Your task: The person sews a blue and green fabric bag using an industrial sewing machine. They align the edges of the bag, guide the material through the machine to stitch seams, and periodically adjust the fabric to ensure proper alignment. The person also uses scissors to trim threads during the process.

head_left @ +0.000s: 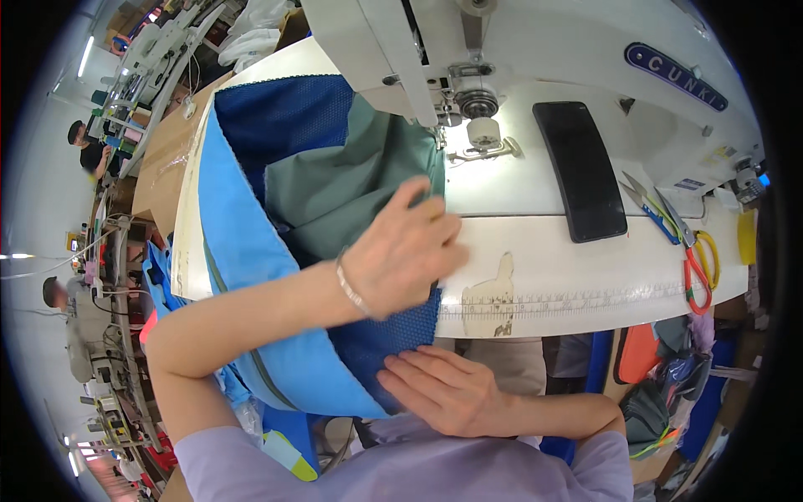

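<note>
Under the sewing machine's needle and presser area [442, 134] lies the edge of a green cloth panel [322, 188]. It is joined with blue mesh fabric [280, 117] and a bright blue cloth band [242, 205]. My left hand [406, 247], with a bracelet at the wrist, is over the right edge of the cloth; its bent fingers are smeared by motion, so any grip is unclear. Below the table edge, my right hand [447, 389] rests with its fingers stretched flat on the lower mesh; its thumb is hidden.
A black phone [580, 171] lies right of the needle. Beyond it are red-and-yellow-handled scissors [696, 259] and blue-handled snips [657, 216]. A ruler strip [569, 303] runs along the table's front. Folded cloth pieces [657, 410] sit lower right. Other people work far left.
</note>
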`<control>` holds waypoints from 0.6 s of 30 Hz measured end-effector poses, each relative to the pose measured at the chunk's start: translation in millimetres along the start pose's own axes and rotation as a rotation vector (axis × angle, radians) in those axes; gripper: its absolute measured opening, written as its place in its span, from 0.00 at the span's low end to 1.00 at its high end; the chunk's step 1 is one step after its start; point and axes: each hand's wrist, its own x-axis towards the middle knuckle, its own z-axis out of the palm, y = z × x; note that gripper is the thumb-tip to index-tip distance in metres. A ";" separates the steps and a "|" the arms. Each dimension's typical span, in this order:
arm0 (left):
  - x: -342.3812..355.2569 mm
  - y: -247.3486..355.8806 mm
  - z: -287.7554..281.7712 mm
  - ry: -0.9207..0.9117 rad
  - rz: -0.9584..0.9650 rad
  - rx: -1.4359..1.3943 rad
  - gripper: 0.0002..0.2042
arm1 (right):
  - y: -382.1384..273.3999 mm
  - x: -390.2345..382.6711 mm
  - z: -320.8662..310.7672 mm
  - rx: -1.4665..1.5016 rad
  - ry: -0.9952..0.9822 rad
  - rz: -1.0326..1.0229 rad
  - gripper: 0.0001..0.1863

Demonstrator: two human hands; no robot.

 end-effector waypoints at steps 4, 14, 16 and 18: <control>-27.9 19.6 -9.0 0.155 -0.208 -0.226 0.21 | 5.3 -9.2 5.7 0.004 0.020 0.008 0.15; -40.7 9.9 -0.6 0.136 -0.118 -0.046 0.22 | 5.0 3.3 -8.2 -0.030 -0.119 0.004 0.15; -35.4 5.9 -1.1 0.128 -0.107 -0.053 0.21 | 9.0 6.9 -11.2 -0.021 -0.123 0.009 0.15; -32.2 1.8 -0.4 0.133 -0.126 -0.037 0.20 | 12.6 9.7 -13.1 0.000 -0.133 0.014 0.16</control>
